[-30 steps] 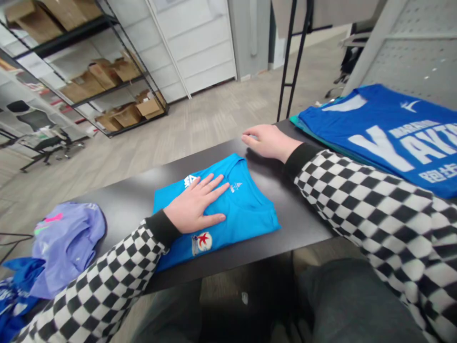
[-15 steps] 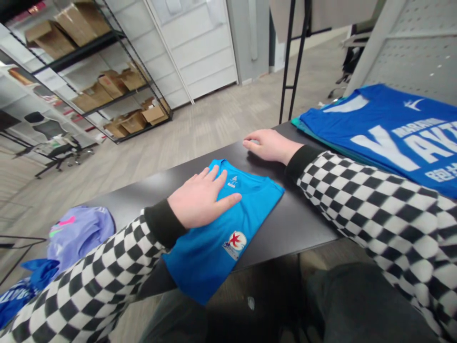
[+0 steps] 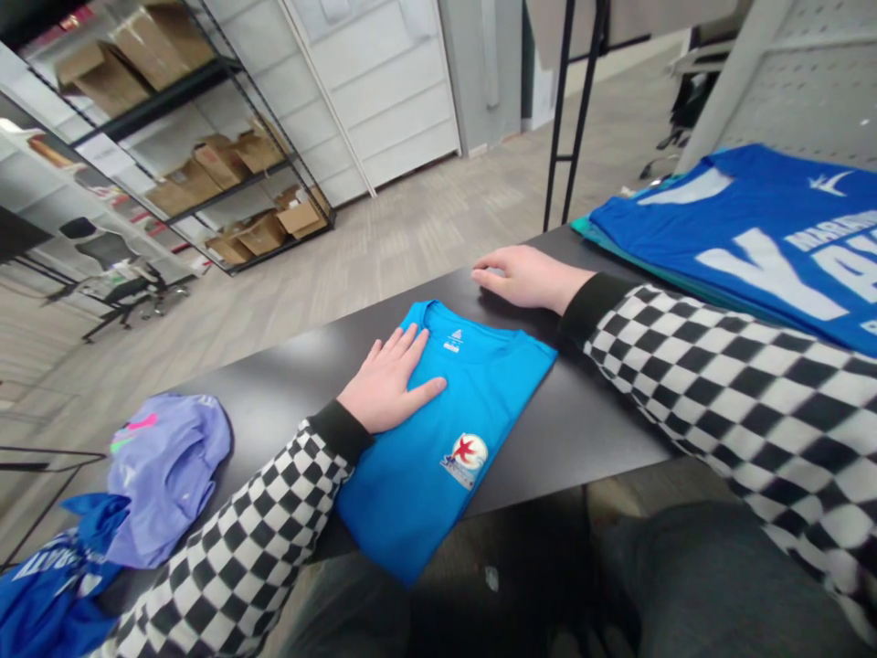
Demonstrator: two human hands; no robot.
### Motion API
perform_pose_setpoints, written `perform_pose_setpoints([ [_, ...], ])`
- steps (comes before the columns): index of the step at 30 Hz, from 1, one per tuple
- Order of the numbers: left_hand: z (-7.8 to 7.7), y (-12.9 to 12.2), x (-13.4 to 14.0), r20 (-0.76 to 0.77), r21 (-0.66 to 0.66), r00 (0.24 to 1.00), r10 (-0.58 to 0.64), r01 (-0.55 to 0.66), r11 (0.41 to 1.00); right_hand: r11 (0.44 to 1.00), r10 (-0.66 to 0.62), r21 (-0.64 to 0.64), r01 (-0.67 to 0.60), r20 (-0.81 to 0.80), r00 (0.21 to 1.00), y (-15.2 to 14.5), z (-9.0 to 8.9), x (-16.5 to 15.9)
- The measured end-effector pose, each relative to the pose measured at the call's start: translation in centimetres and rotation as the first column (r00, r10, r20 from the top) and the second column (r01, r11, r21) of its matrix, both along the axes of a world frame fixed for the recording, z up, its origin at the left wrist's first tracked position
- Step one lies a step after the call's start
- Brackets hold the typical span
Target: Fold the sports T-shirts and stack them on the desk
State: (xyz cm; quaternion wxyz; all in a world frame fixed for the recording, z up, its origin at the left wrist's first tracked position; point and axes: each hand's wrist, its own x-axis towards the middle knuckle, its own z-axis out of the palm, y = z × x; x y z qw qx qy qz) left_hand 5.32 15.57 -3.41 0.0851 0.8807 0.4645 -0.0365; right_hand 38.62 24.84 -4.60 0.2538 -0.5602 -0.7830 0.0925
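Note:
A bright blue T-shirt [image 3: 472, 393] lies folded on the dark table, its collar toward the far edge and a round red-and-white logo on its chest. The shirt's lower end hangs over the near edge. My left hand [image 3: 389, 382] rests flat on the shirt's left side, thumb spread from the fingers. Right of the collar, my right hand [image 3: 524, 276] rests on the table near its far edge, apart from the shirt. Its fingers are loosely bent, with a gap between thumb and forefinger and nothing visible in them.
The narrow table [image 3: 548, 439] spans the view. A stack of shirts topped by a royal-blue one [image 3: 746, 219] is at the right. A crumpled lavender shirt [image 3: 171, 466] and a crumpled blue garment [image 3: 61, 576] lie at the left. Shelving with cardboard boxes [image 3: 164, 55] stands beyond.
My left hand has settled flatter on the shirt, its fingers closer together. My right hand holds almost the same place on the table. The view has shifted slightly, showing more of the left-hand garments.

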Motion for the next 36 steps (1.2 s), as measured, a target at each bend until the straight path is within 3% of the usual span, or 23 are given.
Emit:
perform_pose_setpoints([
  [5,0.0,0.8,1.1,0.015,0.014,0.995,0.095,-0.095,0.995,0.999,0.007,0.037,-0.009,0.062,0.998,-1.0,1.4,-0.5],
  [9,-0.4,1.2,2.3,0.024,0.022,0.983,0.184,-0.185,0.983,0.986,0.134,0.090,-0.143,0.095,0.986,-3.9,2.5,-3.1],
  [13,-0.2,1.0,2.3,0.067,0.030,0.983,0.170,-0.172,0.985,0.981,0.184,0.035,-0.189,0.120,0.976,-6.6,0.5,-5.7],
  [17,0.4,1.0,0.9,0.159,0.152,0.974,0.161,-0.185,0.971,0.975,0.210,-0.115,-0.190,0.194,0.958,-7.2,-1.7,-6.1],
  [19,0.5,1.3,0.0,0.144,0.164,0.974,0.176,-0.199,0.966,0.973,0.206,-0.142,-0.180,0.197,0.958,-7.2,-1.9,-5.8],
  [24,-0.7,2.6,-1.7,0.070,0.000,0.969,0.235,-0.236,0.972,0.978,0.190,-0.120,-0.171,0.165,0.968,-6.7,-2.2,-5.6],
  [28,-1.6,3.8,-2.7,0.133,0.033,0.953,0.273,-0.280,0.959,0.971,0.228,-0.105,-0.214,0.150,0.962,-5.6,-2.4,-5.5],
  [32,-1.2,3.2,-5.5,0.322,0.187,0.903,0.286,-0.357,0.915,0.977,0.204,0.056,-0.208,0.072,0.976,-7.0,-0.5,-5.6],
  [36,-1.5,-1.3,-10.9,0.490,0.316,0.848,0.202,-0.389,0.865,0.956,0.162,0.256,-0.144,-0.050,0.986,-14.9,2.1,-7.7],
])
